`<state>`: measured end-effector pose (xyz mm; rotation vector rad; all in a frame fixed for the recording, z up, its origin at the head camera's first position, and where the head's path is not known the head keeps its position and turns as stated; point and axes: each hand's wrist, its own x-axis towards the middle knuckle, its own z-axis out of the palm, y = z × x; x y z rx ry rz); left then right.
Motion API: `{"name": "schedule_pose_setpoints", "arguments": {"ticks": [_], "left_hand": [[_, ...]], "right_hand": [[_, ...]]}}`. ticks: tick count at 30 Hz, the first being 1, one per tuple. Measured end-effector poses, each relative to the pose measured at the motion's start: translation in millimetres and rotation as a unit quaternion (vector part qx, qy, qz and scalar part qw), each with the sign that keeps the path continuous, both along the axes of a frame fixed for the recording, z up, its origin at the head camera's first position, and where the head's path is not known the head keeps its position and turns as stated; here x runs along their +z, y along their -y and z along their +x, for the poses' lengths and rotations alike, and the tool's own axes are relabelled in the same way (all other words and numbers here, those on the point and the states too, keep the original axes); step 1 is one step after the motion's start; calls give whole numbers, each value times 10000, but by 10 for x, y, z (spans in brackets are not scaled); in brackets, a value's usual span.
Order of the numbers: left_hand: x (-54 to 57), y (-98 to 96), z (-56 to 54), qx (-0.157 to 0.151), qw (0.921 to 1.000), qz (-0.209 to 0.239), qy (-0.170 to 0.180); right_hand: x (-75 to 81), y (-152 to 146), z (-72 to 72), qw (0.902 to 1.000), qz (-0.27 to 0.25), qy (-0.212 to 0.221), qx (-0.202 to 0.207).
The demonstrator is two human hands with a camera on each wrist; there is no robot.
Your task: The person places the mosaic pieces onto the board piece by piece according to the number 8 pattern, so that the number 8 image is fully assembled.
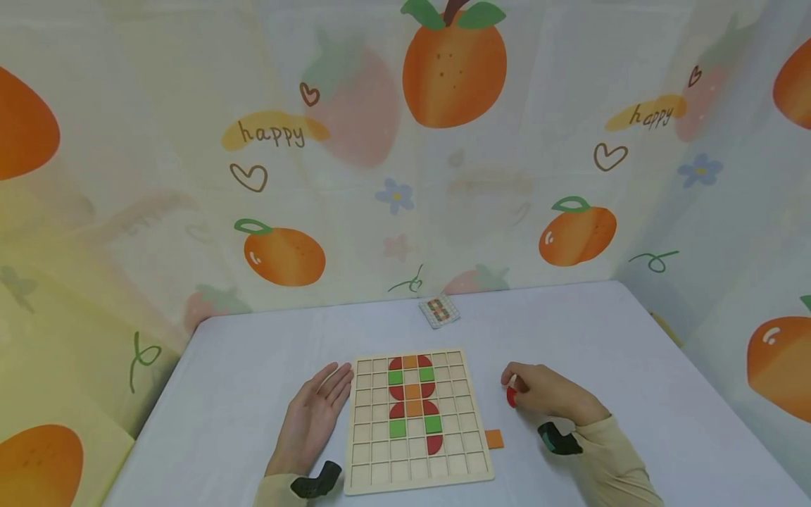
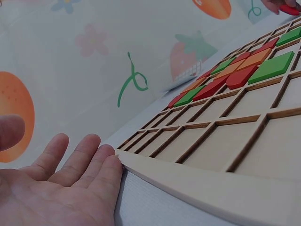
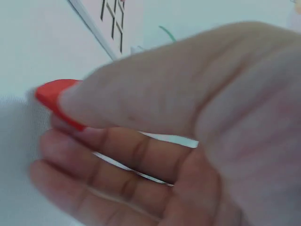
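Observation:
A wooden grid board (image 1: 370,451) lies on the white table, with red rounded-corner tiles, orange squares and green squares set in its middle columns. My left hand (image 1: 310,422) rests palm up along the board's left side, fingers extended; in the left wrist view its fingertips (image 2: 110,160) are right at the board's edge. To the right of the board, my right hand (image 1: 545,387) pinches a red rounded tile (image 3: 49,92) between thumb and fingers. The lowest placed piece is a red tile (image 1: 434,444) in the right column of the pattern.
One loose orange square tile (image 1: 495,439) lies against the board's right edge. Behind the board, near the table's back edge, sits a small stack of pattern cards (image 1: 439,311). A fruit-printed cloth (image 1: 355,211) hangs behind the table and at both sides.

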<state>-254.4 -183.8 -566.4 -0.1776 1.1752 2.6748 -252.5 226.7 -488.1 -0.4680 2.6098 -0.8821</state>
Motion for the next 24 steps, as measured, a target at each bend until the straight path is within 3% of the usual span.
{"name": "schedule_pose_setpoints", "arguments": {"ticks": [11,18,24], "left_hand": [[10,-4,2,3,10000,41,14],[13,21,20,-103,9998,140,42],[17,25,16,-128,9998,142,11]], "right_hand": [[19,57,-65,9934,-699,-892,201],[34,144,-75,9924,-935,-751,280],[140,320,-112,9905,-1174,-666,275]]}}
